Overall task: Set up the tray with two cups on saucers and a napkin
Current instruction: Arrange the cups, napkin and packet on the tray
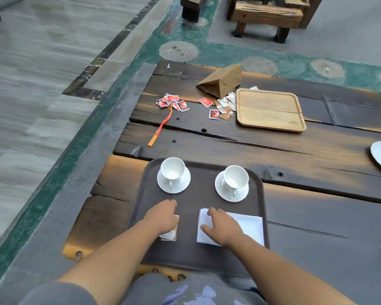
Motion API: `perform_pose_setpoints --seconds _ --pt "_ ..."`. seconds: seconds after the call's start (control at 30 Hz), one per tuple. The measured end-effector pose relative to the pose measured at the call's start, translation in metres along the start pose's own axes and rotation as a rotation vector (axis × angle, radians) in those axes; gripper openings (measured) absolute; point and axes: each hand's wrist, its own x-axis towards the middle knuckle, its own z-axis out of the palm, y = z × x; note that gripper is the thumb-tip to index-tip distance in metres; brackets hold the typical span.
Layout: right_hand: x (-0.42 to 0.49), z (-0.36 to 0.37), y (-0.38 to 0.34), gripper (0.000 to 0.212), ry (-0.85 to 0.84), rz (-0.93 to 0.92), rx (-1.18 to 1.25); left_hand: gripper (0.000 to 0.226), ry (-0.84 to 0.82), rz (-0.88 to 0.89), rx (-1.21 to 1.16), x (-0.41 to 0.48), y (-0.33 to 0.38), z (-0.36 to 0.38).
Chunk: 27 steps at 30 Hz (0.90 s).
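Resting flat right hand (pixel 223 227) on napkin (pixel 251 226) (long axis across tray (pixel 191 252)); left hand (pixel 163 214) covers sachets (pixel 170 235), grip unclear.

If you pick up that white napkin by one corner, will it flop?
Probably yes: the napkin looks like thin folded paper, lying flat on the tray. Likely very light, so a push might slide it or unfold it.

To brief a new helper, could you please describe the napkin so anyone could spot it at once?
On the dark wooden table, find the brown tray at the near edge, with two cups on saucers. The napkin lies in its near right part under the right hand: flat, white, far larger than the small packets the left hand holds.
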Motion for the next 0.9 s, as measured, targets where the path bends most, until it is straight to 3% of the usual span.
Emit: perform_pose_setpoints --seconds 0.1,0.27,0.57,0.9 --pt "0.001 0.013 -0.017 0.057 -0.041 -0.010 -0.010 0.029 -0.012 -0.012 -0.004 -0.005 -0.018 0.003" --pt "0.007 0.027 -0.040 0.033 -0.076 -0.025 -0.002 0.027 -0.040 -0.029 -0.021 -0.014 -0.041 0.008" --pt "0.017 0.044 -0.075 0.029 -0.077 0.038 0.095 0.038 -0.058 -0.081 -0.172 -0.013 -0.067 0.017" --pt "0.021 0.050 -0.083 0.024 -0.031 0.200 0.261 0.021 0.003 -0.092 -0.326 -0.009 -0.073 0.030"
